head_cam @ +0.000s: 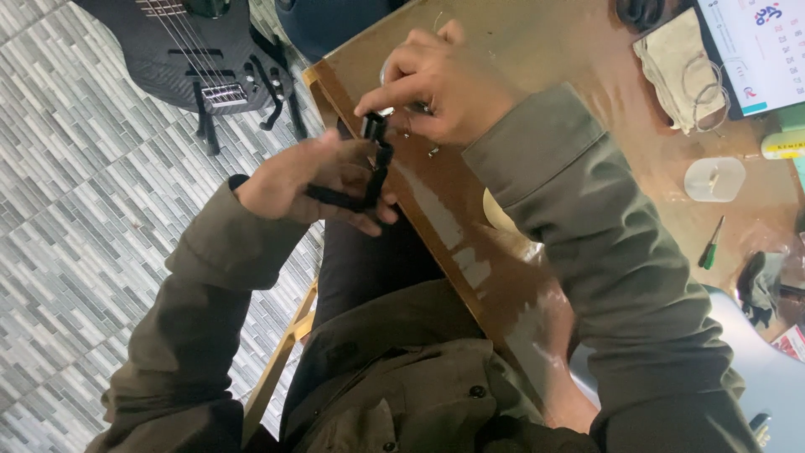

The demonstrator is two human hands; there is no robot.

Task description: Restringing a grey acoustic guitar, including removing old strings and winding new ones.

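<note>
- The left hand (306,180) is closed around a small black tool (369,172), an angular piece with a flat handle and a narrower upright end; the handle lies across the palm with the fingers curled under it and the thumb on top.
- The right hand (436,84) sits just above and beyond the left, its thumb and forefinger pinched on the upper end of the same tool, so both hands hold it at once, over the near edge of the wooden surface (537,50).
- Under the right hand's fingers a roundish shiny item shows partly; what it is cannot be told.
- The tool looks like rigid moulded plastic: probably light, stiff and not fragile, though its smooth faces could slip. The broad handle is the sound place to grip; the thin upper end suits only a fingertip pinch.
- Just below the right hand, a few small metal bits (433,151) lie loose on the surface; they would roll or scatter easily.
- Well to the right of the right hand are a folded beige cloth (675,63) with a wire coil on it, a clear round container (714,179) and a green-handled screwdriver (711,246).
- Beyond and to the left of the left hand, a black electric guitar (197,50) rests on a stand on the grey tiled floor (84,210).
</note>
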